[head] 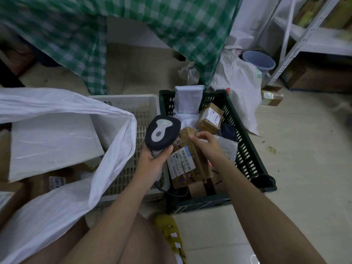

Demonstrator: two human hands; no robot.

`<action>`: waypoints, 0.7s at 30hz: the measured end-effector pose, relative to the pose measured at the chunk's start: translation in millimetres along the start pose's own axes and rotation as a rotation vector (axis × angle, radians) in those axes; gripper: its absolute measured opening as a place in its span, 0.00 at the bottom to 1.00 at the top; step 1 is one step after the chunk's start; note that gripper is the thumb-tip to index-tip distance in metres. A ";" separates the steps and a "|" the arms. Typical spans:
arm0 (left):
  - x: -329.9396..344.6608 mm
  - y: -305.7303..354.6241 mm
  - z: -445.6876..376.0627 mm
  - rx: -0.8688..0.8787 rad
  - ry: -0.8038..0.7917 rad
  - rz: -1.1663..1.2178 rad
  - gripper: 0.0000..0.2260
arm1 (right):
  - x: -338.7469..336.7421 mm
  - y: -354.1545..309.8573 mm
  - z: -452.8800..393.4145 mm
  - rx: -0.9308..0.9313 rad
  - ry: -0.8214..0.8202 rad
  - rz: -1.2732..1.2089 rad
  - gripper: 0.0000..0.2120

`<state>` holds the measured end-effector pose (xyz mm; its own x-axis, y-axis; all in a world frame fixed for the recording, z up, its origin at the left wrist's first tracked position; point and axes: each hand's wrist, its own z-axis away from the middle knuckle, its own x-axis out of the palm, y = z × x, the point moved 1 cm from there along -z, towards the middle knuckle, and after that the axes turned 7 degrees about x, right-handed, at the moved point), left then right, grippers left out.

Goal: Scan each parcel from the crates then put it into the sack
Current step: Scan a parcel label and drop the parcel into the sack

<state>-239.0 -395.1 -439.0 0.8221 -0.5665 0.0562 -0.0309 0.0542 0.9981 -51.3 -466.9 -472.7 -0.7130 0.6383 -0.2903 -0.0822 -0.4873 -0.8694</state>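
Note:
My left hand point(152, 161) grips a black and grey barcode scanner point(162, 131), its head over the gap between the two crates. My right hand point(206, 142) holds the top of a brown cardboard parcel point(190, 161) with a white barcode label, tilted up inside the dark green crate point(245, 141). That crate also holds a small labelled box point(210, 118), a white wrapped parcel point(187, 101) and a clear bag. The white crate point(141, 109) to its left looks bare. The open white sack point(76, 141) on the left holds a white box and brown cartons.
A green checked cloth point(133, 31) hangs over a table behind the crates. A white bag point(240, 86), a blue bucket point(259, 61) and a taped box point(271, 95) lie on the floor at right, by white metal shelving point(304, 35). My knee and yellow sandal point(171, 235) are below.

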 end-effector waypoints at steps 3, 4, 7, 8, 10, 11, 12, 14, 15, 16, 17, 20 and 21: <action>-2.3 -0.4 -1.7 -0.007 0.007 0.003 0.21 | -16.6 16.6 2.4 0.029 -0.234 0.047 0.28; -2.9 -0.6 -2.0 -0.013 0.008 0.002 0.21 | -21.1 23.9 4.3 0.064 -0.315 0.130 0.36; -3.1 -0.7 -1.4 -0.026 0.011 -0.010 0.20 | -26.3 40.0 13.7 0.113 -0.431 0.294 0.45; -2.8 -0.2 -0.9 -0.031 0.016 -0.008 0.20 | -26.9 43.2 15.9 0.094 -0.440 0.277 0.46; -2.4 0.2 1.3 -0.039 0.026 0.004 0.20 | -27.9 47.4 20.9 0.064 -0.426 0.151 0.46; -2.2 0.2 2.5 -0.041 0.029 0.008 0.20 | -28.0 48.9 24.8 0.056 -0.386 0.067 0.42; -2.2 0.2 3.6 -0.045 0.030 0.009 0.20 | -27.3 49.3 29.4 0.051 -0.327 0.001 0.36; -2.7 0.1 4.0 -0.051 0.031 0.005 0.19 | -24.7 54.2 34.5 0.046 -0.216 -0.064 0.27; -2.9 0.0 3.5 -0.052 0.031 0.002 0.19 | -23.8 57.0 36.7 0.040 -0.191 -0.092 0.25; -2.9 0.2 2.9 -0.055 0.029 0.001 0.19 | -23.3 60.0 38.5 0.036 -0.182 -0.111 0.24; -2.9 0.0 2.5 -0.057 0.026 0.003 0.19 | -23.3 62.4 41.4 0.026 -0.174 -0.115 0.24; -2.4 -1.3 2.5 -0.072 0.025 0.008 0.16 | -24.5 71.3 49.2 0.020 -0.180 -0.110 0.28; -2.2 -1.5 2.9 -0.073 0.027 0.011 0.16 | -23.6 72.9 53.3 0.021 -0.191 -0.132 0.30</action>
<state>-242.4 -396.3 -440.6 0.8372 -0.5430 0.0649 0.0012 0.1205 0.9927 -77.5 -549.3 -508.0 -0.8135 0.5742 -0.0918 -0.1969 -0.4206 -0.8856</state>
